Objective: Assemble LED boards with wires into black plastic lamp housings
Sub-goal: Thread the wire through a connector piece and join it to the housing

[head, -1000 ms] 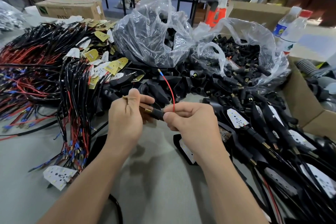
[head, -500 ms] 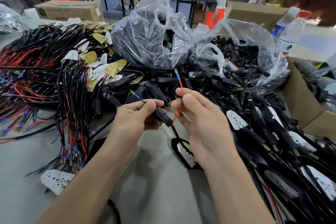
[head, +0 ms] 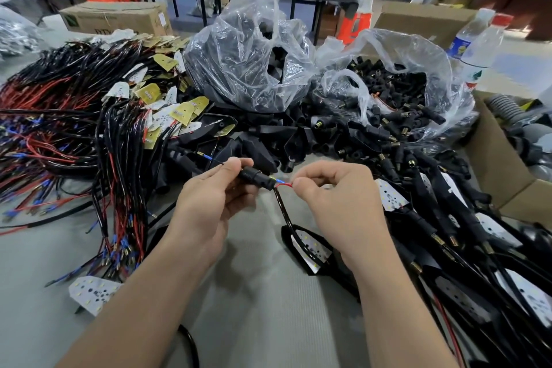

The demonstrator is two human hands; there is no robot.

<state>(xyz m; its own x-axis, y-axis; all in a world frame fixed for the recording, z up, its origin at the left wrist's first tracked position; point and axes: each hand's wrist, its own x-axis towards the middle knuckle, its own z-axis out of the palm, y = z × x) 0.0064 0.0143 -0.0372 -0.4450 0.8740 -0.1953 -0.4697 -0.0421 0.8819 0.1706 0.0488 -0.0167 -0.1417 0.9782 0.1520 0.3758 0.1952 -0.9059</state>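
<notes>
Two pinches: left hand (head: 209, 203) held the black sleeve (head: 254, 178), right hand (head: 337, 197) the red wire (head: 284, 186) at its 3 o'clock (housing (head: 286, 239) lay at 6); I judged a straight, unkinked feed best.

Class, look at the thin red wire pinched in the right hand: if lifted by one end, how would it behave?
Probably floppy: the red wire bends sharply between the right hand and the black connector held by the left hand. Likely very light: a fingertip pinch holds it. Unlikely to roll; it may snag on the wire pile.
</notes>
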